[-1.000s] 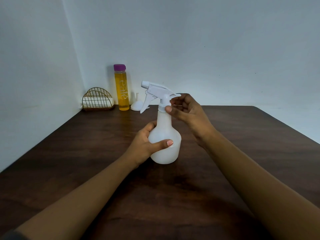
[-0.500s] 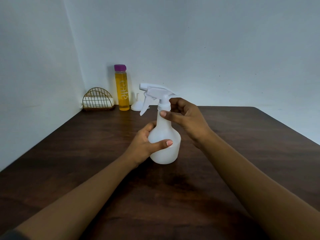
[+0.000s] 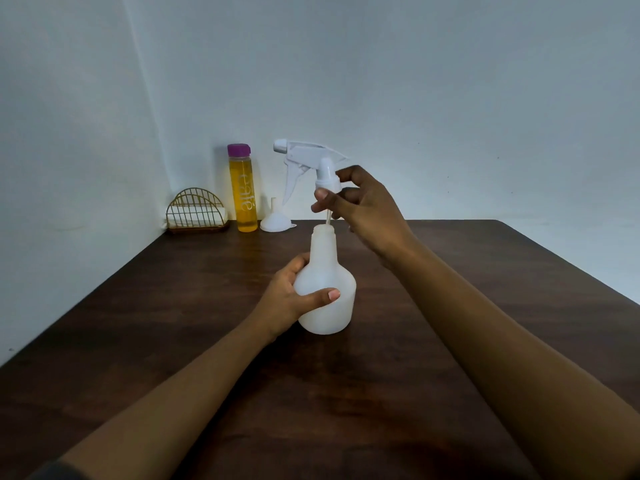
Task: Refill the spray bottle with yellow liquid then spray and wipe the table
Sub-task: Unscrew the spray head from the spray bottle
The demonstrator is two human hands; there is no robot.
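Standing upright near the middle of the table [image 3: 166,327], the spray bottle [image 3: 327,306] is a smooth, milky plastic shape with a round belly tapering to a narrow neck, and the neck is uncapped. Our left hand [image 3: 285,301] wraps the belly from the left, fingers curled behind it and the thumb laid across the front. Our right hand [image 3: 369,211] holds the white trigger head [image 3: 306,157] just above the neck, thumb and fingertips pinching its ribbed collar. Its nozzle points left, and the thin dip tube [image 3: 327,217] hangs down into the opening.

At the far left corner stands the tall, slim yellow-liquid bottle [image 3: 243,199], clear-walled with pale lettering and a purple cap [image 3: 238,150]. Just beside it on the right a small white funnel [image 3: 275,223] sits mouth down, spout up. On the other side sits a gold, arch-shaped wire rack [image 3: 195,213] with something white inside, perhaps a folded cloth; we cannot tell.

The tabletop is dark wood with a streaky grain and a dull sheen. Its far and left edges meet the pale, matte wall [image 3: 450,98], while the right edge runs free, with a rounded far corner. Bare wood spreads between our forearms and out to the right of the bottle.
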